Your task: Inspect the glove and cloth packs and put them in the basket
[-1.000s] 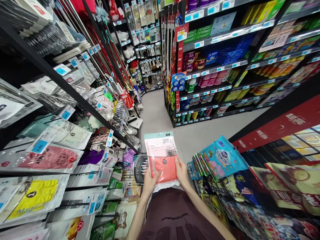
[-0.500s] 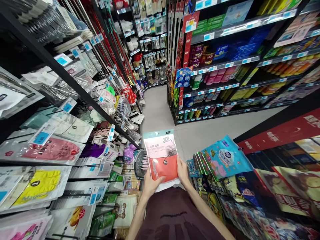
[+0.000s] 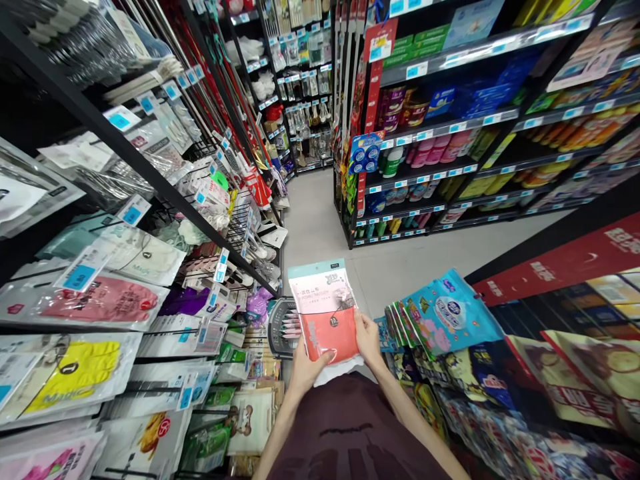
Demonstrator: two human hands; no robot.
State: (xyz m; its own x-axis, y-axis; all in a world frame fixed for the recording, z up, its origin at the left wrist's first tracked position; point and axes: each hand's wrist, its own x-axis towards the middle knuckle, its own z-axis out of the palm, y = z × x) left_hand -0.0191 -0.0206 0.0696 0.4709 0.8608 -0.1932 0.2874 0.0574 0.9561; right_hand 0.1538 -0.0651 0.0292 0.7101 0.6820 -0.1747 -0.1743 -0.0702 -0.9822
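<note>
A flat packet of disposable tablecloths (image 3: 327,307), pink above and coral below with a pale green top strip, is held upright before my body. My left hand (image 3: 309,368) grips its lower left corner, the thumb lying across the front. At the lower right edge my right hand (image 3: 367,339) pinches the packet, fingers mostly behind it. White plastic shows under the packet's bottom edge. Just left of the packet, lower down, is a grey basket (image 3: 274,333) with several pink-edged packs inside.
Hanging packs of gloves (image 3: 75,367) and bags line the rack on the left. Shelves of bottles and boxes (image 3: 430,133) stand ahead to the right. A blue wipes pack (image 3: 453,317) juts out close on my right. Grey floor (image 3: 313,213) runs ahead between the racks.
The packet has tilted slightly and shifted a little to the right with both hands still on it. The view has moved only slightly.
</note>
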